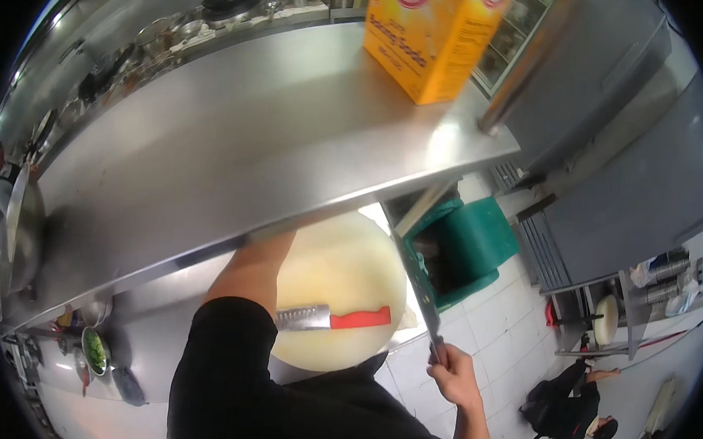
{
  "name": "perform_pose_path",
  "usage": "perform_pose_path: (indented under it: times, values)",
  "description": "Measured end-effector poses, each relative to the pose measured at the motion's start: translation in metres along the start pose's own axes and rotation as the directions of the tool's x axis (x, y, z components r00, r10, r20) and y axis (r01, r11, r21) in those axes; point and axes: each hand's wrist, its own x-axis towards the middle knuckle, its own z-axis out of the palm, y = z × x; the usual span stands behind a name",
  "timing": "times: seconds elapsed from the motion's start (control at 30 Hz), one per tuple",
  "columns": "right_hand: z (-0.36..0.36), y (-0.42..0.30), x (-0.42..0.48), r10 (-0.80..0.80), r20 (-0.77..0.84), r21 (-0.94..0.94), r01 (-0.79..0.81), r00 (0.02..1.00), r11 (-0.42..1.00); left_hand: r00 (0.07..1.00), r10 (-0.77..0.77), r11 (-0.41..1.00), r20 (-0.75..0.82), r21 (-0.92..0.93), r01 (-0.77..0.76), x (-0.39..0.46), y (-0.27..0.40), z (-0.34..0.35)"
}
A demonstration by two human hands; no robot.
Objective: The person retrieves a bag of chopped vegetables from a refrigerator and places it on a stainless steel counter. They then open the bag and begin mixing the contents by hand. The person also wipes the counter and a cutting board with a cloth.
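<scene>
My right hand (455, 375) grips the handle of a long-bladed knife (420, 297), seen nearly edge-on. Its blade extends up past the right side of a round, cream-coloured cutting board (349, 267), with small specks on it. My left forearm reaches across the board and under the steel shelf (213, 135), which hides the left hand. On the board lies a second knife (346, 319) with a red handle and a dimpled blade; the forearm and sleeve cover its far end.
A baking soda box (432, 39) stands on the shelf. Right of the board is a green bin (475, 244) on the tiled floor (477, 321). Another person (574, 407) is at lower right. A bowl of chopped greens (95, 351) sits at left.
</scene>
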Motion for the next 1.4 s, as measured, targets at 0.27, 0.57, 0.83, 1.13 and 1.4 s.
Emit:
perform_pose_path:
  times: [0.27, 0.57, 0.83, 1.13, 1.4]
  values:
    - [-0.008, 0.095, -0.093, 0.149, -0.285, 0.210, -0.090, 0.947, 0.974, 0.868, 0.407, 0.842, 0.284, 0.252, -0.477, 0.030, 0.202, -0.069]
    - [-0.015, 0.091, -0.096, 0.250, -0.319, 0.372, -0.122, 0.914, 0.920, 0.788, 0.605, 0.221, -0.113, -0.927, -0.303, 0.047, 0.230, -0.063]
    - [-0.011, 0.091, -0.092, 0.288, -0.331, 0.356, -0.164, 0.898, 0.920, 0.895, 0.346, 0.903, 0.281, -0.357, -0.237, -0.013, -0.056, -0.109]
    - [-0.019, 0.057, -0.034, -0.187, -0.110, -0.288, 0.149, 0.976, 0.946, 0.941, 0.081, 0.992, -0.329, 0.119, -0.044, -0.256, -0.261, 0.043]
    - [0.034, -0.059, 0.124, -0.548, 0.278, -0.491, 0.607, 0.789, 0.625, 0.772, -0.574, 0.817, -0.273, -0.253, 0.518, -0.453, -0.053, 0.085]
